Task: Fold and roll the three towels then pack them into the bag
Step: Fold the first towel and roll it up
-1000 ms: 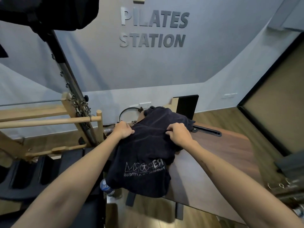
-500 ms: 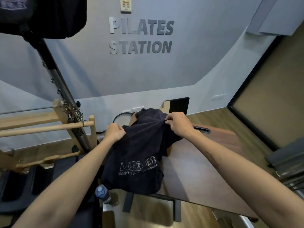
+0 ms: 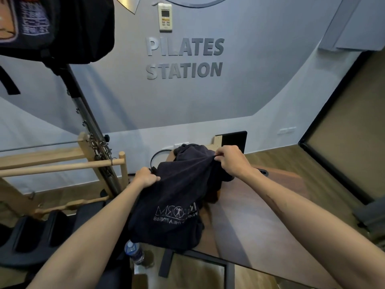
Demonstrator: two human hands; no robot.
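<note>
Nearest to the camera, at 6 o'clock, a water bottle [image 3: 134, 252] stands on the floor, just below the hanging edge of a dark towel [image 3: 177, 197]. The towel has a pale printed logo, seen in reverse, and it hangs partly over the left edge of the brown counter [image 3: 260, 222].

Both forearms reach forward from the lower corners. The left hand [image 3: 145, 176], at about 10 o'clock from the towel's middle, has its fingers curled around the towel's upper left part. The right hand [image 3: 231, 161], at about 1 o'clock and a little higher, pinches the upper right part between thumb and fingers, knuckles up. The cloth between the two hands is pulled tight.

I judge that the step in hand is the lifting and spreading of one towel, before any fold. The next move probably calls for finding the two true corners, pulling the cloth flat and laying it on the counter so the first fold can be straight.

Farther, behind the towel at 12 o'clock, more dark cloth [image 3: 185, 148] lies in a heap on the counter; whether it is the other towels or the bag I cannot tell. At upper left a dark bag [image 3: 62, 28] hangs from a metal pole.
</note>
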